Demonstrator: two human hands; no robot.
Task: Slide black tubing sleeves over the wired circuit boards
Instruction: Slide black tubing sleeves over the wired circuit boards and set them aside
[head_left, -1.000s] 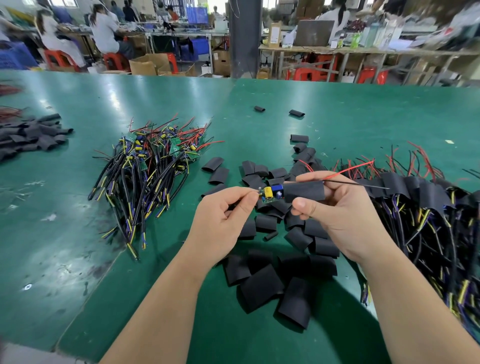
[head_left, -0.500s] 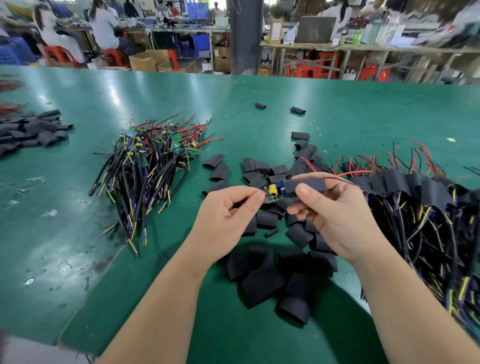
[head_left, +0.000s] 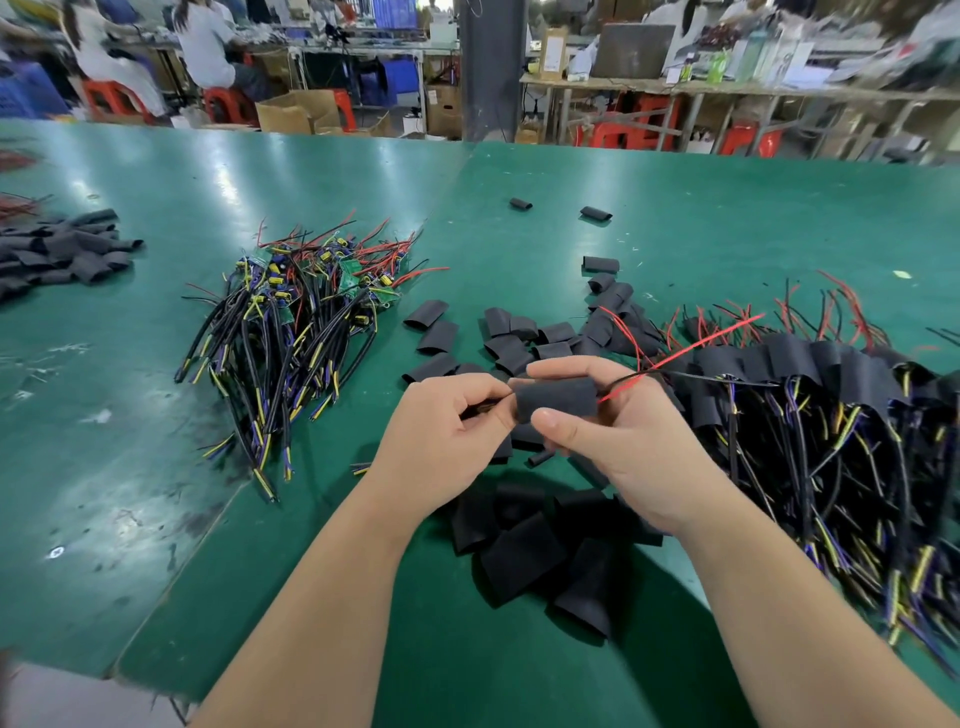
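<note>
Bright, even overhead light fills the workshop and leaves pale glare patches on the far left of the glossy green table (head_left: 223, 176). Soft dark shadows lie on it under both forearms and beneath the loose black sleeves (head_left: 519, 551), which show as almost featureless black. Focus is sharpest at centre, where the left hand (head_left: 441, 431) pinches a lead (head_left: 493, 402) and the right hand (head_left: 623, 452) grips a tubing sleeve (head_left: 556, 397). The background benches (head_left: 727, 88) and seated workers (head_left: 208, 41) are smeared. Wide-angle distortion bows the table's far edge, and the bottom-left corner is blurred.
</note>
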